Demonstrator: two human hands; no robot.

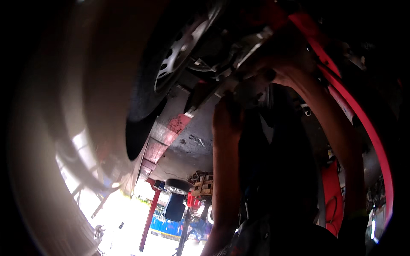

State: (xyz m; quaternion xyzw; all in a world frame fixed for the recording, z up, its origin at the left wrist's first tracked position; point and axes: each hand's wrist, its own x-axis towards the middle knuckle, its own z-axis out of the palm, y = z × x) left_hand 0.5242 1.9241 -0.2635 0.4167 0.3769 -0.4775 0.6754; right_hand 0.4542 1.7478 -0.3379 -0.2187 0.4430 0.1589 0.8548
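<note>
Both my arms reach up into the dark underside of a raised car. My left hand (228,109) is held up close to a dark metal part (250,87) behind the wheel; shadow hides its fingers. Higher and to the right, my right hand (286,72) bends inward toward the same part, its fingers lost in the dark. Whether either one grips anything cannot be made out. Left of the hands hangs the wheel (177,53) with its silver rim and black tyre. A pale metal bar (255,46) slants just above the hands.
The light-coloured car body (81,98) curves along the left. A red beam (363,106) arcs down the right side. Below lie a worn red and grey strip (164,136), a stained floor (192,149), a loose wheel (177,186), a wooden crate (203,186) and a red post (149,219).
</note>
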